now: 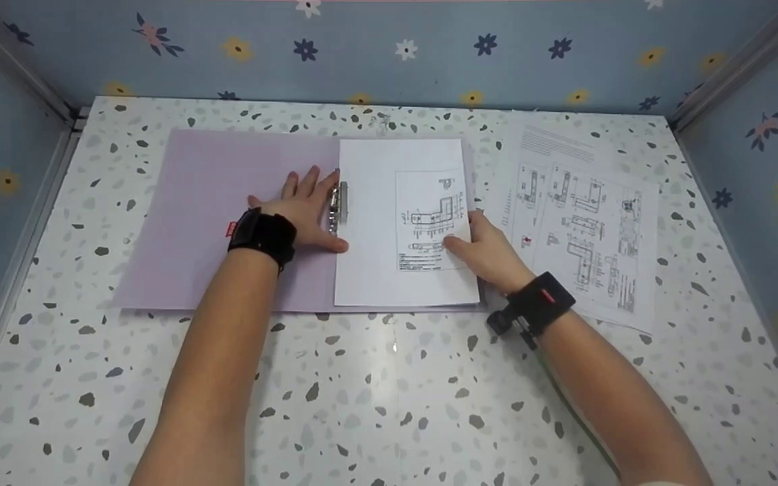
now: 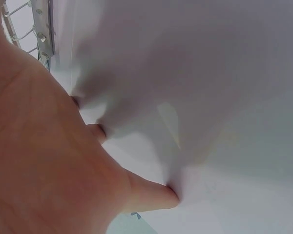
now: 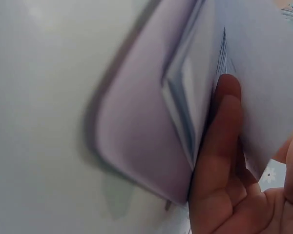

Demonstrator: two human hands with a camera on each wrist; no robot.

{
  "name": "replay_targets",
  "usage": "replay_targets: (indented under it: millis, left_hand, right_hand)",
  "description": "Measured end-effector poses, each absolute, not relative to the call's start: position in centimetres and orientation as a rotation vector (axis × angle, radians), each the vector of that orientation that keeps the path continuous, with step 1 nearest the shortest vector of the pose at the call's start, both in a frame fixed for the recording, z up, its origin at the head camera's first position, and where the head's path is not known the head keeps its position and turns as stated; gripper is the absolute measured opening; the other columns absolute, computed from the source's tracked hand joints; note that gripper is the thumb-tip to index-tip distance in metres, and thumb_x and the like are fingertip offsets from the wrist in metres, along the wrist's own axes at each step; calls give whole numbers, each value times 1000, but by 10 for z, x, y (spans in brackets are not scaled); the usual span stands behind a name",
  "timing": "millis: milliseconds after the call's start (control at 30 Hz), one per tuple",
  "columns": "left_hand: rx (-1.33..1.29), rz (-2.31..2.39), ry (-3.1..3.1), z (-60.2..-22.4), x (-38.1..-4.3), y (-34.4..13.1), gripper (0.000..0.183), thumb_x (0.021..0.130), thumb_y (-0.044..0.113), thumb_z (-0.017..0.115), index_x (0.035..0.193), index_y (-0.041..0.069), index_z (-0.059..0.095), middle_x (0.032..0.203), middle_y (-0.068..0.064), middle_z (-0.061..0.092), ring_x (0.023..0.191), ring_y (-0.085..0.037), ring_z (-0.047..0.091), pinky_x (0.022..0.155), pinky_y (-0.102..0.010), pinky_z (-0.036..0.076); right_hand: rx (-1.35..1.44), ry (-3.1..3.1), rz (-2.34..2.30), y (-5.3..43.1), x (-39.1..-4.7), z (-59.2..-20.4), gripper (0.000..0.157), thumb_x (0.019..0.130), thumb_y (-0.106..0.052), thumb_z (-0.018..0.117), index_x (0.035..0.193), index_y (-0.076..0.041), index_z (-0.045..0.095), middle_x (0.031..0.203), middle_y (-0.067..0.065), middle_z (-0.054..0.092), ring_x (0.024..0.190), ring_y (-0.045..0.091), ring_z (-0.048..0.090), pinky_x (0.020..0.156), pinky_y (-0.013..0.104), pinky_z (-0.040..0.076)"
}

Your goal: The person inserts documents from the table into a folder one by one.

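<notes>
1. Steady the lilac ring binder (image 1: 213, 175) with your left hand (image 1: 302, 216), fingers spread beside the ring mechanism (image 1: 343, 201).
2. Over the right cover, handle the drawing sheets (image 1: 389, 158) lightly to avoid creasing; your right hand (image 1: 490, 253) pinches their outer edge, fingers beneath.
3. Ring closure and pinched-sheet count can't be told; text on the loose drawings (image 1: 605, 270) is too small.

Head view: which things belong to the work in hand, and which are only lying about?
In use:
pale purple plastic folder
silver metal ring mechanism beside the left hand
white paper sheets in the right hand

Probably lying about:
loose white printed pages
</notes>
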State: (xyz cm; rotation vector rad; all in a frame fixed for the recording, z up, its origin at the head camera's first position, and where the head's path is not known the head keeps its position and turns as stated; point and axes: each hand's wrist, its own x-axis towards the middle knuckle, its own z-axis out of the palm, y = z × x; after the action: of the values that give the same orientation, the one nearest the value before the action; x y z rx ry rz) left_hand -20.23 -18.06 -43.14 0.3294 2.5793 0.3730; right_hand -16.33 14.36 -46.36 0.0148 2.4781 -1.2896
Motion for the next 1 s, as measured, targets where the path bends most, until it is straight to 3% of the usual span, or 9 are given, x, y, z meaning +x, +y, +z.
replay_targets:
  millis: [233,400,1000]
  left_hand:
    - [344,361,2576,-431,-203,-179,118,79,66,72,161,26,-3,167,-12,-8,150,-42,-5,94,-88,9]
    - [338,343,2584,-433,-205,-178,118,78,67,72,161,27,-3,167,-12,-7,150,-42,-5,94,-88,11]
    - [328,360,2568,-433,-205,-182,120,78,68,71,161,26,-6,166,-13,-10,150,-42,-8,94,-88,8]
  right_hand:
    - [67,2512,-1201,161,-164,-453,58,95,-32,66,142,-13,39,106,12,66,89,26,66,73,37,54]
    - [114,2471,-1292,183,-165,-447,57,95,-26,67,142,-12,39,102,15,69,84,28,70,73,37,59]
    - [221,2600,-1287,262,-159,-434,60,96,-25,66,145,-6,36,111,20,66,89,35,70,77,44,59]
